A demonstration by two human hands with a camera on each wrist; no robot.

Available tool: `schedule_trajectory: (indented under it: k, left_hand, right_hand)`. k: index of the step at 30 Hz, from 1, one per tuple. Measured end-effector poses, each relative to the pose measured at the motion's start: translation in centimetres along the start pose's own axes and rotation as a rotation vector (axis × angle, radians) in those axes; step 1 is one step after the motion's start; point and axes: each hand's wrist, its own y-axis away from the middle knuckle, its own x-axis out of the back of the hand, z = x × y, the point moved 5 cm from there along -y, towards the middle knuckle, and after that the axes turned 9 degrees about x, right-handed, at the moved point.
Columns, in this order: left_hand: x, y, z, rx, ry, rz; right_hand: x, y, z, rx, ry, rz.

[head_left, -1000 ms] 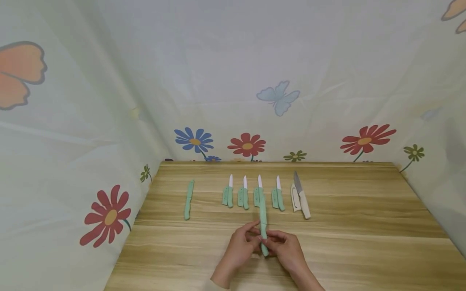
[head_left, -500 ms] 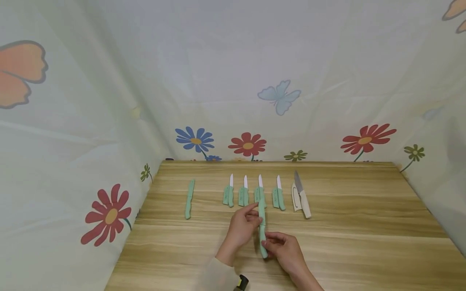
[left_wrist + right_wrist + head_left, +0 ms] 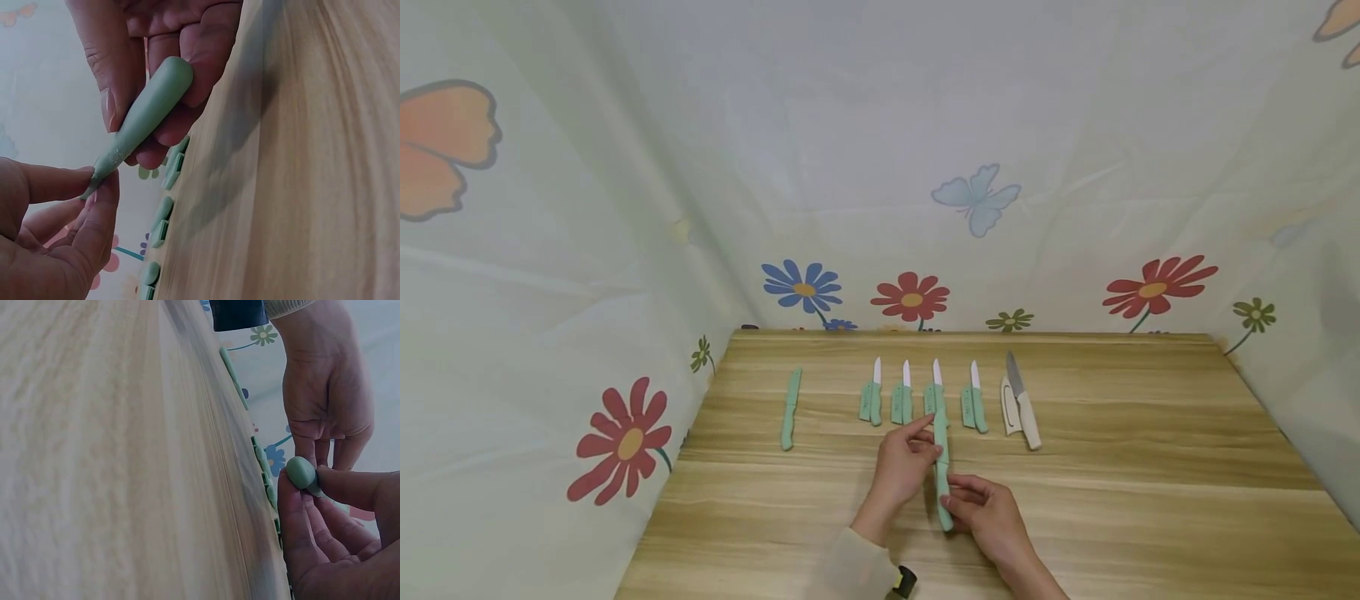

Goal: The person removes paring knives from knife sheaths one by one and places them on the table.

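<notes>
Both hands hold a green sheathed knife (image 3: 943, 483) over the near middle of the wooden table, its handle end towards me. My left hand (image 3: 898, 468) pinches the sheath part between thumb and fingers, the index finger stretched along its side. Lower down, the thumb and fingers of my right hand (image 3: 995, 518) pinch the handle. The left wrist view shows the rounded handle (image 3: 153, 103) tilted between the two hands, raised over the table. Beyond its tip lies a small white-bladed green knife (image 3: 937, 375), partly hidden by the held one.
On the table (image 3: 1135, 467), several small green knives (image 3: 977, 404) lie in a row with green sheaths beside them. A cream-handled knife (image 3: 1028, 421) and its cream sheath (image 3: 1009, 408) end the row at right. Another closed green knife (image 3: 791, 410) lies at far left. A flowered curtain (image 3: 850, 125) surrounds the table.
My left hand has slid away from me, from the handle up to the sheath part. The right hand keeps its pinch on the handle, and the knife has barely moved.
</notes>
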Motion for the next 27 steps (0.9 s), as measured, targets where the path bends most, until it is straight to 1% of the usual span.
schedule_trajectory:
  k: [6,10,18,27]
  left_hand:
    - [0.23,0.09,0.13,-0.009,-0.027,0.0]
    - [0.27,0.15,0.2,-0.016,-0.028,-0.001]
    - [0.21,0.3,0.31,0.007,-0.009,0.006]
    - [0.02,0.14,0.1,0.003,0.007,0.002]
  right_hand:
    - [-0.02,0.1,-0.19,0.014,-0.026,-0.032]
    - [-0.06,0.19,-0.27,0.02,-0.029,-0.048]
    - [-0.14,0.22,-0.46,0.012,-0.043,-0.073]
    - [-0.28,0.48,-0.4,0.015,-0.061,-0.128]
